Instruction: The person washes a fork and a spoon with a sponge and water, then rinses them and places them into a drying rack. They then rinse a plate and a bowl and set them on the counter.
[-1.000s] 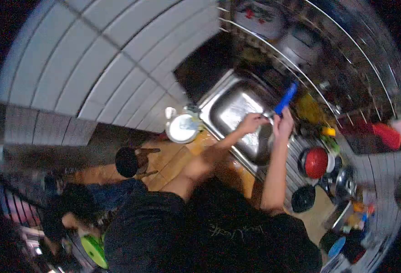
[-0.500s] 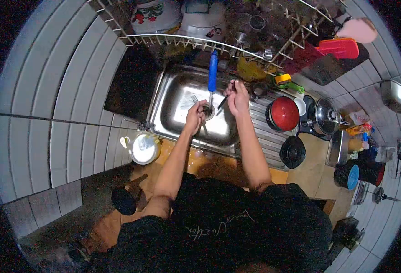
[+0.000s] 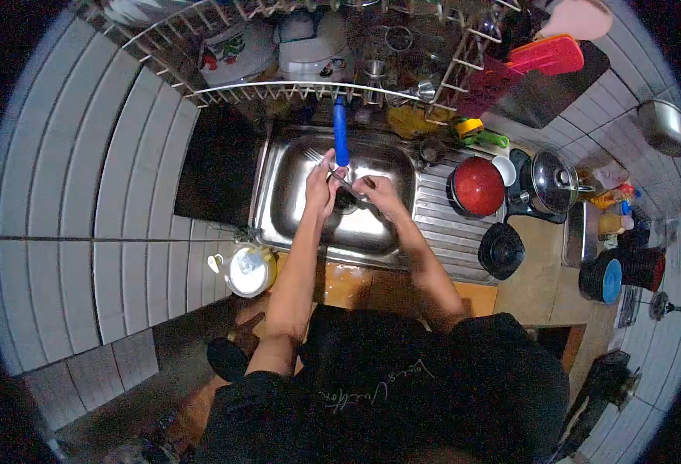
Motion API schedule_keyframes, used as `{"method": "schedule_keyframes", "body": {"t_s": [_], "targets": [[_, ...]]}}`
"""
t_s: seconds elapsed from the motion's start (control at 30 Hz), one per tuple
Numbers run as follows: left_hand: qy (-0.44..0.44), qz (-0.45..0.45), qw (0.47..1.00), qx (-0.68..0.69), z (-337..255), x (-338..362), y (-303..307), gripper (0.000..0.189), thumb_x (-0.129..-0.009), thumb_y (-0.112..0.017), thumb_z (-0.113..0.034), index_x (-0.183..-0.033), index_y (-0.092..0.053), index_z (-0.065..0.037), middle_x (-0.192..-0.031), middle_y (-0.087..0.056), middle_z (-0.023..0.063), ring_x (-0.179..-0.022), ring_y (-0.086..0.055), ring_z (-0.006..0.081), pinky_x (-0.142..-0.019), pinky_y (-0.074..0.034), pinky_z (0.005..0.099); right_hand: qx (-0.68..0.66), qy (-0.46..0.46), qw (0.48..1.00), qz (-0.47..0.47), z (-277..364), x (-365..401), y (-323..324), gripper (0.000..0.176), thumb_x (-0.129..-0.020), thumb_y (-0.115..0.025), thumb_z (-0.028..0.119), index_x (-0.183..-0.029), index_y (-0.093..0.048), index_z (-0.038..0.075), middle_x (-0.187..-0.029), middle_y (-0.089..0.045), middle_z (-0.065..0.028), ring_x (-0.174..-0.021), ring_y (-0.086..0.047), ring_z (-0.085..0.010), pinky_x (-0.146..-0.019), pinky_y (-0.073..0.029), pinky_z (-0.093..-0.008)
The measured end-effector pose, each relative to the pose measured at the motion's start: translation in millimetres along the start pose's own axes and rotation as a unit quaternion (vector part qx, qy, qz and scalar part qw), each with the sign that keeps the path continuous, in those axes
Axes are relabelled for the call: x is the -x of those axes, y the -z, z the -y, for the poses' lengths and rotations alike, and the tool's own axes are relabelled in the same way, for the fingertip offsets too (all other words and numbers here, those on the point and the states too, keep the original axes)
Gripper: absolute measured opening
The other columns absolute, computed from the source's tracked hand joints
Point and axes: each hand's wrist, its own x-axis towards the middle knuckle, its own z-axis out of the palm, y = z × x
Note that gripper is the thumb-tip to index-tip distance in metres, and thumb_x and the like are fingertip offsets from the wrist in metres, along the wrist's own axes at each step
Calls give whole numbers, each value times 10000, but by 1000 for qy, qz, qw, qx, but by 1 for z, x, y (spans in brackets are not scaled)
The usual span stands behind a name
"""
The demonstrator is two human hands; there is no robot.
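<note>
Over the steel sink (image 3: 282,213), my left hand (image 3: 321,192) is closed around a fork (image 3: 339,179), whose tines point up and left past the fingers. My right hand (image 3: 383,196) has its fingers closed at the other end of the fork, low and to the right. The blue tap spout (image 3: 341,139) comes down just above the fork. Water from it is hard to make out. Part of the drain (image 3: 346,203) shows below my hands.
A wire dish rack (image 3: 278,87) with bowls and cups spans the back. On the right drainboard (image 3: 441,232) stand a red bowl (image 3: 478,186) and a black dish (image 3: 501,251). A lidded pot (image 3: 551,182) is farther right. A white-lidded container (image 3: 249,271) sits left.
My right hand has come down and inward from the tap's right side, meeting the fork in my left hand. The slim dark item beside it earlier is no longer distinct. The view has shifted.
</note>
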Motion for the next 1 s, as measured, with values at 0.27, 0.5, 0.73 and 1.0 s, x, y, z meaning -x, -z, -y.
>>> {"method": "schedule_keyframes", "body": {"t_s": [0.27, 0.5, 0.73, 1.0], "targets": [[-7, -20, 999, -27, -2, 1, -25, 235, -932, -468, -148, -1103, -535, 0, -801, -565, 36, -679, -551, 109, -630, -481, 234, 2, -37, 999, 22, -5, 7, 10, 152, -782, -661, 164, -832, -668, 21, -766, -640, -5, -710, -545, -78, -678, -428, -231], [-44, -33, 965, -256, 19, -1, -15, 178, -911, -475, -88, -1014, -604, -22, -718, -563, -30, -625, -505, 42, -567, -411, 198, -17, 5, 1000, -4, 0, 7, 9, 131, -799, -653, 152, -830, -671, 26, -753, -639, -1, -707, -535, -62, -664, -427, -232], [-24, 7, 954, -297, 39, 9, 6, 175, -870, -546, -113, -988, -619, -8, -787, -598, -15, -694, -522, 49, -634, -418, 188, -31, 112, 992, -58, 21, 11, -9, 160, -832, -628, 165, -804, -654, 10, -677, -596, 26, -610, -499, -61, -547, -396, -234], [44, 42, 980, -188, 18, 14, -3, 170, -919, -473, -165, -1007, -553, -43, -856, -568, 11, -758, -544, 80, -685, -463, 225, -323, -96, 939, 74, 7, 18, -9, 172, -893, -539, 179, -782, -555, 49, -528, -294, 92, -463, -272, -21, -434, -223, -208]]}}
